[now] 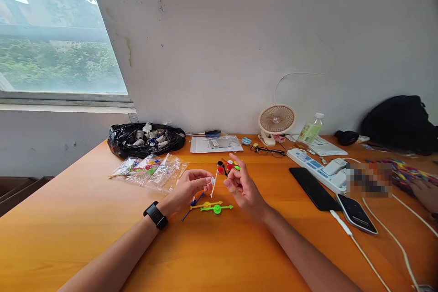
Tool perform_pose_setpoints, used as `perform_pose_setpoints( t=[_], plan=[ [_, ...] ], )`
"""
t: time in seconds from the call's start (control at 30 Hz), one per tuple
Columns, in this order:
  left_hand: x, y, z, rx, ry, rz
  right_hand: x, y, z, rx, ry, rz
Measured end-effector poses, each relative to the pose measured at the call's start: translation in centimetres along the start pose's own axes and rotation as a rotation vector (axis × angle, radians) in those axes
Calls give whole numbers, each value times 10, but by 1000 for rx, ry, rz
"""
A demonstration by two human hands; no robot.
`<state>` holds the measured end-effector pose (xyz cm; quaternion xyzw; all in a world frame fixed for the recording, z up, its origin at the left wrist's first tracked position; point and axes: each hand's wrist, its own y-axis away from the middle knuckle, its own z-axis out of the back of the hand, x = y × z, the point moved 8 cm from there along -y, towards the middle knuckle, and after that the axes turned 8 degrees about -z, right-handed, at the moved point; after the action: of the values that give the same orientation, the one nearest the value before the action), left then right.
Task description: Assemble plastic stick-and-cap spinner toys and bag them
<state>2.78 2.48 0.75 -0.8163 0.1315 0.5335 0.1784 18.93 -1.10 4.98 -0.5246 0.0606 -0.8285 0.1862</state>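
Observation:
A white plastic arrow spinner (214,183) with a small round base is pinched between the thumb and fingers of my left hand (194,183). Just right of it, my right hand (243,187) is raised with the index finger stretched up and the other fingers loosely bent, nothing visible in it. Below the hands lie a yellow arrow spinner (206,205) and a green arrow spinner (216,209). A blue arrow spinner (191,207) sits partly behind my left hand. Beyond the hands are red and black spinner parts (221,169), partly hidden by my right hand.
Clear plastic bags (153,173) with colourful parts lie left, before a black bag (118,141) of grey pieces. Papers (198,144), glasses (270,151) and a fan (276,121) stand behind. A power strip (311,166), phone (356,213) and cables are right, near another person's hand (424,194).

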Motion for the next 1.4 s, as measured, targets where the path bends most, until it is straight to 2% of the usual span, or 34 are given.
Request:
perform_pose_setpoints(
  t=[0.1, 0.23, 0.3, 0.37, 0.47, 0.63, 0.73, 0.9, 1.0, 1.23, 1.4],
  plan=[
    [-4, 2, -5, 20, 12, 2, -4, -2, -1, 25, -83, -25],
    [-5, 2, -5, 16, 10, -12, -8, -2, -10, 220, -52, -12],
    [-4, 1, -2, 3, -3, -25, -11, -3, -10, 261, -114, -19],
    [-3, -1, 1, -6, -22, -30, -13, -5, -5, 209, -173, -23],
    [-4, -3, 5, -19, -39, -44, -19, -11, 1, 97, -91, -37],
    [-4, -4, 10, -45, -45, -63, -35, -15, 12, -97, 385, -107],
    [-3, -4, 12, -55, -26, -67, -40, -13, 9, -71, 631, -105],
    [-5, -3, 12, -83, 28, -61, -40, -10, 1, 16, 767, -111],
    [-6, -4, 13, -91, 35, -74, -39, -10, -2, 47, 772, -122],
    [3, -6, 19, -102, 87, -75, -42, -12, -3, 34, 755, -102],
    [2, -6, 21, -114, 92, -82, -45, -12, -3, 61, 647, -116]
  ],
)
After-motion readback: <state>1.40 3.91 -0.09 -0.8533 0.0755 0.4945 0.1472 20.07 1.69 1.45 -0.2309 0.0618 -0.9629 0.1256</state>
